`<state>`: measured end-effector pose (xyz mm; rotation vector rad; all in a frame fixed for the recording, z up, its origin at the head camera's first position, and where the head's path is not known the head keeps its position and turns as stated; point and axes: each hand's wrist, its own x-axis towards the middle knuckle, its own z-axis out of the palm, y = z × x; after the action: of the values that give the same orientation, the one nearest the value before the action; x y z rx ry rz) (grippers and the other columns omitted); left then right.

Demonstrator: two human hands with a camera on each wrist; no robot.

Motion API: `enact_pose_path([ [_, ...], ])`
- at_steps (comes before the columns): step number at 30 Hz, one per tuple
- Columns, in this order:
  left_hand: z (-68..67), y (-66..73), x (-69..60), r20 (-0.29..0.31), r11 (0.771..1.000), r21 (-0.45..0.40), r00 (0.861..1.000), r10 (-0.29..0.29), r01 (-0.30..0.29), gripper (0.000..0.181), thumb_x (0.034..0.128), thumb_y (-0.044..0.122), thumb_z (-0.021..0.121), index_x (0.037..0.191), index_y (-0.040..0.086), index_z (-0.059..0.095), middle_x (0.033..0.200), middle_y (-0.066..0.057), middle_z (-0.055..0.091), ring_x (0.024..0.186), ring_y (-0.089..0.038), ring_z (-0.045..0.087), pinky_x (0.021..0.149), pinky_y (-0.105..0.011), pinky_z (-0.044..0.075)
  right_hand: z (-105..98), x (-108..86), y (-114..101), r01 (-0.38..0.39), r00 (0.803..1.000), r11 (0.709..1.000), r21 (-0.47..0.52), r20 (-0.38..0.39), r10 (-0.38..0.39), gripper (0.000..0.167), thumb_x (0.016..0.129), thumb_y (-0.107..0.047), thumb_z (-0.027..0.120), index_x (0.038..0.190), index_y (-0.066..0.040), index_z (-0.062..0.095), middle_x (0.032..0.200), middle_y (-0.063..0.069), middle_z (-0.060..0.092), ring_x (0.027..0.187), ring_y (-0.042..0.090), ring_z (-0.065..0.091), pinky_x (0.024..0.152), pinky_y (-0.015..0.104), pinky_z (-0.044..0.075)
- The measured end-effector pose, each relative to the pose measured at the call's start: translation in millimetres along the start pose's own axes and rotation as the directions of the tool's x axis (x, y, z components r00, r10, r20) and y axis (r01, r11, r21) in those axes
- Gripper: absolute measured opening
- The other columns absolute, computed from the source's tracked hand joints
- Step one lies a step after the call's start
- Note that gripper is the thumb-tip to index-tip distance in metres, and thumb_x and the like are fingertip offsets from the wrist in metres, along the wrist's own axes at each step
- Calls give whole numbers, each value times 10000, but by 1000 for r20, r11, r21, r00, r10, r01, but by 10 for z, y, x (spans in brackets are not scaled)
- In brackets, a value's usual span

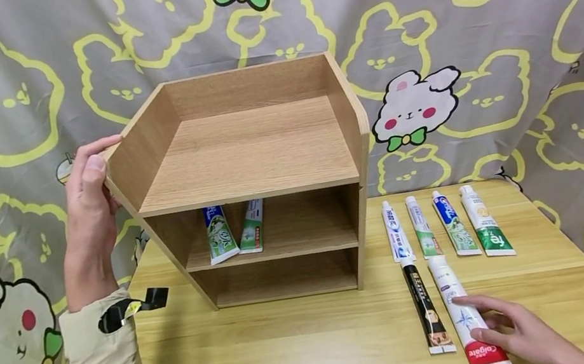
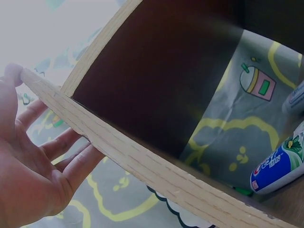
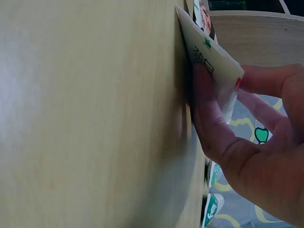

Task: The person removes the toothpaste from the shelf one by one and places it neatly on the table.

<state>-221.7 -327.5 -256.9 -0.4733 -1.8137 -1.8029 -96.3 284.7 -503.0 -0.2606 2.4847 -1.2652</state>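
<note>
A small wooden shelf (image 1: 247, 157) stands on the table. My left hand (image 1: 87, 232) holds the upper front corner of its left side; in the left wrist view, the thumb and fingers of that hand (image 2: 40, 175) lie on either side of the panel edge (image 2: 137, 154). At lower right, my right hand (image 1: 519, 327) pinches a white and red Colgate toothpaste tube (image 1: 457, 302) that lies on the table. The right wrist view shows this tube (image 3: 216, 64) between the thumb and fingers of the hand (image 3: 270, 156).
Two toothpaste tubes, one blue and green (image 1: 220, 236) and one green and white (image 1: 253, 227), lie on the middle shelf. A black tube (image 1: 426, 308) is beside the Colgate one. Several tubes (image 1: 453, 226) form a row behind. A patterned curtain (image 1: 475, 29) hangs behind the table (image 1: 275, 358).
</note>
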Motion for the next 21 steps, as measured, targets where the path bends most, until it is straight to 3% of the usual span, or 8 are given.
enact_pose_path([
  [5,1,6,0,6,1000,5,1000,-4,4,417,1011,281,484,1351,92,634,1248,-166,524,956,-291,562,615,-269,523,3,-4,27,27,1000,997,-73,-13,-28,574,962,-288,719,1472,-91,544,1395,223,561,980,23,572,813,215,502],
  [11,1,0,3,2,1000,12,1000,-13,13,421,1009,286,484,1355,99,634,1253,-164,523,968,-293,558,634,-280,522,27,-53,83,130,983,976,-177,-103,-149,536,912,-164,773,1403,-63,583,1152,84,605,848,11,564,691,240,487],
  [21,-11,-5,-9,1,999,31,1000,-10,10,420,1018,295,480,1362,108,632,1253,-159,518,978,-291,549,643,-280,508,14,-69,59,113,987,979,-170,-90,-130,527,927,-182,762,1409,-76,576,1267,145,586,889,6,580,710,250,527],
])
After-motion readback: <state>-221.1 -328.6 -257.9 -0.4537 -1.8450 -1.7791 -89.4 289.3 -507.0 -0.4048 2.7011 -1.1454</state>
